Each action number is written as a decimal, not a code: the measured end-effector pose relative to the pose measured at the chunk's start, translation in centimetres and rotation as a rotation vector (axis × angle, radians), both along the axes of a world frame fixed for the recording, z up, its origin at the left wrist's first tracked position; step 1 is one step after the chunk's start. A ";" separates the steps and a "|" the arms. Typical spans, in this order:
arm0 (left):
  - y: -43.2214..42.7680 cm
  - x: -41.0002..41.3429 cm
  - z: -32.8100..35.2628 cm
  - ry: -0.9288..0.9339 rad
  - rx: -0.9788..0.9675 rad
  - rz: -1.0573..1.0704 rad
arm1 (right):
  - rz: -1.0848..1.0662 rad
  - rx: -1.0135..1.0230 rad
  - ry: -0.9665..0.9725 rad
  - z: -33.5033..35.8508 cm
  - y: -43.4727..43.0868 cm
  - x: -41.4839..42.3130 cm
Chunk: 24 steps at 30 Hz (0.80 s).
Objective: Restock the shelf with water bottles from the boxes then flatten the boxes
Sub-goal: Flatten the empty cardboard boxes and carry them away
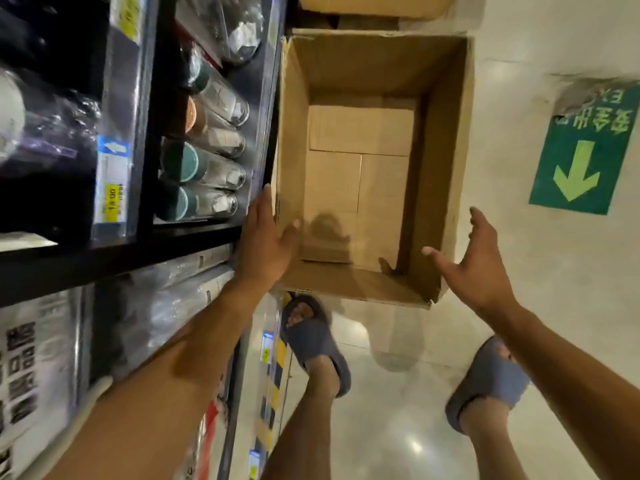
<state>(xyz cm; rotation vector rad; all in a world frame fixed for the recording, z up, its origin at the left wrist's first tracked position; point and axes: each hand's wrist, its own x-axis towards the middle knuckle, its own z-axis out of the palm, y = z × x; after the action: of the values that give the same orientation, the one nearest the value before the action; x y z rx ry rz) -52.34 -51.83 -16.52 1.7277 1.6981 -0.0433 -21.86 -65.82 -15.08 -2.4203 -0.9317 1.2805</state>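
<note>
The box (pixel 440 168) stands upright on the floor (pixel 398 427), hard against the shelf (pixel 149 174). It looks empty down to its bottom flaps, while the water bottles (pixel 204 168) lie in their row on the shelf. So the step in hand is, by my reading, to flatten this box. Take it by two opposite walls near the rim, lift it away from the shelf so that you have room, then turn it over and press the bottom flaps apart before you fold the walls flat. Do not push the walls inward while the bottom is closed, or the card will buckle rather than fold. Mind your feet, which stand just beside the near wall, and the second box (pixel 374 5) beyond. Your left grip (pixel 266 237) straddles the left wall at the near corner, with straight fingers along the outside and the thumb on the inside, not clamped as far as I can see. Your right grip (pixel 479 268) hangs spread wide just beside the near right corner, palm turned toward the box, holding nothing and apart from the card.
</note>
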 end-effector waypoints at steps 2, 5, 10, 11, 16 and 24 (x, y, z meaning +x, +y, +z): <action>0.6 -0.2 -2.8 -0.017 0.045 0.030 | -0.047 0.000 0.033 -2.9 0.5 0.2; 0.6 -0.5 -5.4 -0.052 0.114 0.063 | 0.000 -0.029 0.089 -5.7 0.4 0.4; -0.9 0.6 -5.2 -0.174 0.082 0.095 | 0.109 -0.015 0.096 -5.0 -1.0 1.5; -1.5 1.1 -4.9 -0.232 0.039 0.108 | 0.097 -0.022 0.090 -4.3 -1.8 2.1; -5.6 4.6 -4.3 -0.271 -0.153 0.009 | 0.068 -0.056 -0.013 -0.9 -7.3 6.5; -10.6 13.0 -6.3 -0.362 -0.197 -0.032 | -0.028 -0.165 -0.068 -1.5 -13.0 13.4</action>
<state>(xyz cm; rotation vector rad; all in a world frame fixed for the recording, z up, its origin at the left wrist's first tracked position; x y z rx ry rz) -39.38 -62.38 -22.84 1.5114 1.3548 0.0816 -8.46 -78.86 -16.61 -2.6070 -0.8358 1.3208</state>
